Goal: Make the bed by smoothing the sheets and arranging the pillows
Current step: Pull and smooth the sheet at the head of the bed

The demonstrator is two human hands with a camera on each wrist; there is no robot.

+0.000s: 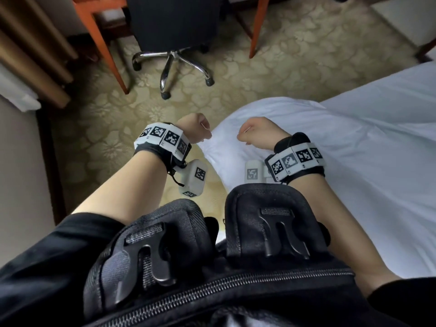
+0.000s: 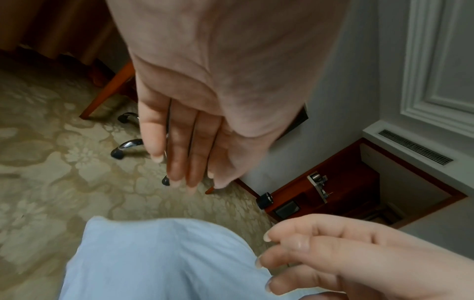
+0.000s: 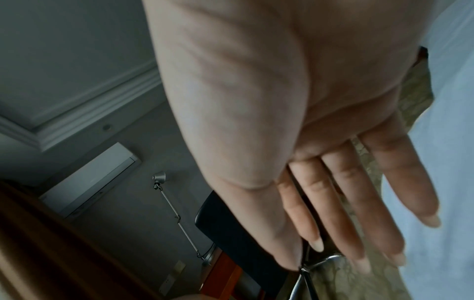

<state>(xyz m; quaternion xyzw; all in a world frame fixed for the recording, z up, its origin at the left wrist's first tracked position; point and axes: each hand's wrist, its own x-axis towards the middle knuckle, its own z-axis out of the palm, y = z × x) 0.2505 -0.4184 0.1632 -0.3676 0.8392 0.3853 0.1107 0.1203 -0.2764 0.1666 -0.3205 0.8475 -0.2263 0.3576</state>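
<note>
Right at the centre of the head view lies the pillow [image 1: 278, 128], white and plump, on the bed's [image 1: 377, 161] corner, its rounded end hanging a little over the edge toward 9 o'clock. Its cover is lightly creased. From 1 to 4 o'clock the sheet [image 1: 389, 109] spreads pale and mostly flat, with a few soft folds near the pillow. The bed's edge runs from 6 o'clock up toward 2 o'clock.

Both hands hover above the pillow's near end, apart from each other and holding nothing. The left hand [image 1: 197, 128] is just off the pillow's edge at 9 o'clock, over the carpet; the left wrist view shows its fingers [image 2: 179, 146] straight and together, pointing down. The right hand [image 1: 257, 134] is over the pillow itself; the right wrist view shows its fingers [image 3: 359, 203] stretched out and slightly spread. Whether either touches the cloth cannot be told.

Beyond the bed edge, patterned carpet [image 1: 99, 128] gives open floor from 8 to 12 o'clock. At 12 o'clock a black office chair [image 1: 174, 22] on a chrome wheeled base stands under a desk with orange-brown legs [image 1: 103, 48]. Curtains [image 1: 30, 50] hang at 10 o'clock. A dark bag [image 1: 212, 267] is strapped to the person's chest at 6 o'clock.
</note>
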